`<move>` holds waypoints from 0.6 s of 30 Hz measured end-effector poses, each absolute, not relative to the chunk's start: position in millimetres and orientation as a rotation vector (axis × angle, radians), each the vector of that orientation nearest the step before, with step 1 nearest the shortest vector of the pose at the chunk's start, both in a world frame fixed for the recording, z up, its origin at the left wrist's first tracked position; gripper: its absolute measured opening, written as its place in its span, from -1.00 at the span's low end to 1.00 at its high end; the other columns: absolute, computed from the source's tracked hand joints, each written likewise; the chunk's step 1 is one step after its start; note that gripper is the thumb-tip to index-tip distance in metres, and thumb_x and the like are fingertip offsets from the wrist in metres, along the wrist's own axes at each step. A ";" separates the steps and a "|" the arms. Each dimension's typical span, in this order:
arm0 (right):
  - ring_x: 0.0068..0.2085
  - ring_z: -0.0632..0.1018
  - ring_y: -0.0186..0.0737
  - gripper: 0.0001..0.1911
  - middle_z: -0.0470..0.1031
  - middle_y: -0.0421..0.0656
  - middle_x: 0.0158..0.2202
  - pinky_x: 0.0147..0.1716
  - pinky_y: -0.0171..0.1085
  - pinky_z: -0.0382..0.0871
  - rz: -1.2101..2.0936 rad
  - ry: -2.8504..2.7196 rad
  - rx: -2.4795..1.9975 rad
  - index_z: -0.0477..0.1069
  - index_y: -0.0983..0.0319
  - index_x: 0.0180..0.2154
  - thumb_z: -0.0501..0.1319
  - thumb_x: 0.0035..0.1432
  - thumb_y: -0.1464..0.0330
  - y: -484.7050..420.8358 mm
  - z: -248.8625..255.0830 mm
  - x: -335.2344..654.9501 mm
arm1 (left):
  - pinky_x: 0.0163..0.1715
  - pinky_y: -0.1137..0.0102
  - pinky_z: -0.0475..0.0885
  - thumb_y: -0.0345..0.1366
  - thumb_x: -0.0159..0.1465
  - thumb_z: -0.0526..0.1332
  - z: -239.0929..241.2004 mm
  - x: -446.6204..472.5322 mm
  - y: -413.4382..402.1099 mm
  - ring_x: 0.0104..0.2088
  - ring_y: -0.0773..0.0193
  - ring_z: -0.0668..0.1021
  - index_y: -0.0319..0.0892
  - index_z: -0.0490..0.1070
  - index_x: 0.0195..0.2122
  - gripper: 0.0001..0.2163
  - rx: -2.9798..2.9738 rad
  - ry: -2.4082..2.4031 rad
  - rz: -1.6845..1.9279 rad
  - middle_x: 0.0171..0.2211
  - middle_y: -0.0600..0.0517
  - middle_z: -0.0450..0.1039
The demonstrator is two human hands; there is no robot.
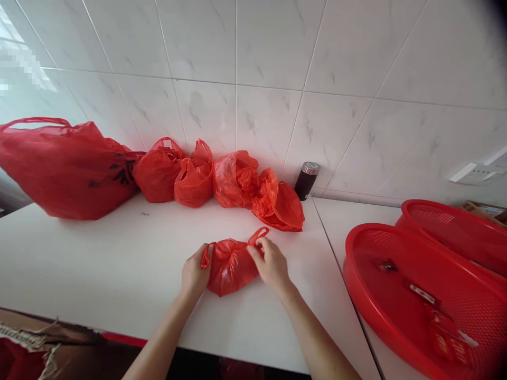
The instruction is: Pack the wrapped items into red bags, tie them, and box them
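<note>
A small red plastic bag (230, 266) lies on the white counter (119, 264) in front of me, its top knotted or gathered. My left hand (195, 273) pinches the bag's left handle loop. The fingers of my right hand (271, 264) are closed on the right handle loop, which arcs up beside them. Both hands sit against the bag's sides.
Along the tiled wall stand a large red bag (67, 169) at the left, two tied red bags (174, 171) and two more crumpled ones (261, 195). A dark flask (307, 180) stands by the wall. Two red mesh baskets (420, 301) lie at the right. Torn cardboard (35, 338) is lower left.
</note>
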State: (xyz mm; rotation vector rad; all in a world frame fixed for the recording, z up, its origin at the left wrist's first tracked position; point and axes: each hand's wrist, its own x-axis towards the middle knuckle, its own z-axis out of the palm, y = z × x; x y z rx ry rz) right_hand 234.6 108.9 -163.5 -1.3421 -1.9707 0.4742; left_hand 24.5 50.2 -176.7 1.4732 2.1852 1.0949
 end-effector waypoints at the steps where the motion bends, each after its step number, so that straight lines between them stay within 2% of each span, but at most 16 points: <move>1: -0.27 0.50 -0.21 -0.80 0.51 -0.21 -0.32 -0.36 -0.33 0.25 0.486 -2.018 -1.301 0.32 0.13 -0.31 0.12 0.22 0.14 108.4 -165.9 228.9 | -0.52 0.47 0.18 -0.01 0.36 -0.11 -178.1 25.3 51.2 -0.56 0.30 0.33 -0.05 0.22 -0.47 -0.65 1.468 2.182 1.087 -0.60 0.15 0.32; 5: -0.46 0.43 -0.27 -0.84 0.43 -0.27 -0.50 -0.46 -0.34 0.18 0.512 -2.057 -1.284 0.26 0.15 -0.44 0.11 0.19 0.29 119.8 -179.6 237.8 | -0.51 0.45 0.18 0.01 0.35 -0.12 -178.7 5.4 53.1 -0.57 0.27 0.34 -0.04 0.30 -0.40 -0.64 1.372 2.282 1.082 -0.61 0.13 0.33; 9: -0.56 0.36 -0.28 -0.78 0.35 -0.29 -0.58 -0.54 -0.34 0.13 0.523 -1.955 -1.364 0.22 0.15 -0.44 0.06 0.24 0.23 129.8 -184.8 258.9 | -0.50 0.44 0.17 0.00 0.35 -0.11 -179.0 -15.5 48.9 -0.56 0.26 0.32 -0.04 0.30 -0.42 -0.65 1.300 2.371 1.094 -0.60 0.11 0.33; 11: -0.49 0.41 -0.27 -0.77 0.42 -0.25 -0.50 -0.48 -0.34 0.22 0.538 -1.928 -1.350 0.26 0.15 -0.39 0.05 0.26 0.19 125.7 -183.0 255.0 | -0.50 0.45 0.18 -0.02 0.35 -0.10 -181.6 -13.2 47.3 -0.55 0.28 0.32 -0.05 0.28 -0.44 -0.66 1.328 2.340 1.084 -0.58 0.12 0.35; 14: -0.31 0.47 -0.23 -0.85 0.49 -0.18 -0.31 -0.31 -0.31 0.31 0.559 -2.010 -1.241 0.34 0.15 -0.30 0.17 0.20 0.21 114.2 -180.4 235.6 | -0.49 0.47 0.19 -0.04 0.36 -0.10 -186.0 -1.8 47.5 -0.55 0.30 0.33 -0.06 0.24 -0.47 -0.66 1.373 2.279 1.067 -0.58 0.14 0.35; 17: -0.30 0.44 -0.22 -0.97 0.48 -0.20 -0.35 -0.32 -0.31 0.29 0.568 -2.129 -1.158 0.36 0.14 -0.34 0.21 0.13 0.38 108.1 -181.3 221.8 | -0.51 0.47 0.18 -0.01 0.36 -0.11 -187.0 2.8 49.7 -0.56 0.30 0.32 -0.05 0.24 -0.45 -0.65 1.354 2.291 1.057 -0.62 0.15 0.30; 18: -0.32 0.43 -0.22 -0.94 0.46 -0.22 -0.38 -0.34 -0.31 0.27 0.567 -2.145 -1.156 0.36 0.15 -0.38 0.19 0.13 0.43 108.2 -182.0 220.7 | -0.51 0.46 0.16 0.00 0.35 -0.11 -186.5 2.0 50.6 -0.57 0.29 0.31 -0.04 0.25 -0.44 -0.66 1.339 2.307 1.052 -0.63 0.15 0.29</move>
